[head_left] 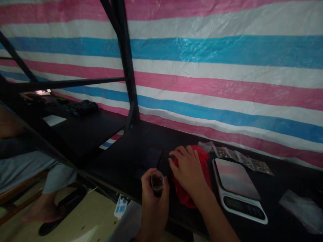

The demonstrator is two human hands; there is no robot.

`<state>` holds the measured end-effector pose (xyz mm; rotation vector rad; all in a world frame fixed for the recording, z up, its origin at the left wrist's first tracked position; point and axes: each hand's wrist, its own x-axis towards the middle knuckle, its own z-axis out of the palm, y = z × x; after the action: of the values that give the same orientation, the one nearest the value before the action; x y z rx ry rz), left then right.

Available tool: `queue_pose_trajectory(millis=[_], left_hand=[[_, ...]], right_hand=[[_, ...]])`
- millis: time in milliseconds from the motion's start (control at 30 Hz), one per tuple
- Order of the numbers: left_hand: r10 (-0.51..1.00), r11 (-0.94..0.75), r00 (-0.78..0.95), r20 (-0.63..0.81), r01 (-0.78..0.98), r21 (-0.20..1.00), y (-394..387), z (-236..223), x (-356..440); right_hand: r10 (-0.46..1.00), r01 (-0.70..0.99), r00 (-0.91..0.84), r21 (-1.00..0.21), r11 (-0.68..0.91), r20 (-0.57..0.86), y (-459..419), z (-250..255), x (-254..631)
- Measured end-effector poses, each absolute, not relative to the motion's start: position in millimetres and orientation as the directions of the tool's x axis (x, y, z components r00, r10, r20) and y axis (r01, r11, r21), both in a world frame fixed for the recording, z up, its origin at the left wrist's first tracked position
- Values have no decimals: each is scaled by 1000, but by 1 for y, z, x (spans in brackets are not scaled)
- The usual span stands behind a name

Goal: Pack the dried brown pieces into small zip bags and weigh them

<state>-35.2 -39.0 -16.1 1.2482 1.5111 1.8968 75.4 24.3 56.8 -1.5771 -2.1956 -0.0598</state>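
Observation:
My left hand [153, 198] is wrapped round a small clear plastic cup [157, 181] with something dark inside, held upright near the front edge of the black table [131, 144]. My right hand [188, 169] rests with its fingers curled down on a red plastic bag [205, 158] that lies on the table. The fingertips reach past the bag's left edge towards a dark flat item [151, 158]. What the fingers pinch, if anything, is hidden.
A white digital kitchen scale [238, 188] sits right of the bag. Several small clear packets [239, 158] lie behind it, and a clear bag [300, 208] at far right. A black metal frame [126, 64] and a striped tarp wall stand behind. Another person sits at left.

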Motion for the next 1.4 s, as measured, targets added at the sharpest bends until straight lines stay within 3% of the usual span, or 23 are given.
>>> queue_pose_trajectory(millis=[200,400,567,767,900,1000,1200,1400], left_hand=[[728,-358,-525,441,257,897,-54,-24,-30],[698,-451,-468,542,300,841,-61,-22,-25],[766,-391,-472,437,198,899,-61,-21,-21],[813,-299,-483,327,137,945,-56,-23,-24],[772,-348,-499,393,185,919,-60,-21,-25],[750,-403,-464,471,245,882,-65,-22,-25],[758,-401,-441,480,266,877,-65,-26,-24],[766,-392,-422,485,291,873,-62,-25,-21]], right_hand=[[929,937,-337,-42,346,151,62,47,51],[925,934,-351,-19,357,145,73,41,42],[927,942,-325,-26,335,186,64,52,50],[898,970,-216,-23,243,382,30,68,109],[917,957,-249,-65,282,313,20,64,126],[897,943,-278,-81,323,343,23,67,117],[884,915,-400,57,399,240,35,83,101],[894,908,-419,92,410,158,27,89,114]])
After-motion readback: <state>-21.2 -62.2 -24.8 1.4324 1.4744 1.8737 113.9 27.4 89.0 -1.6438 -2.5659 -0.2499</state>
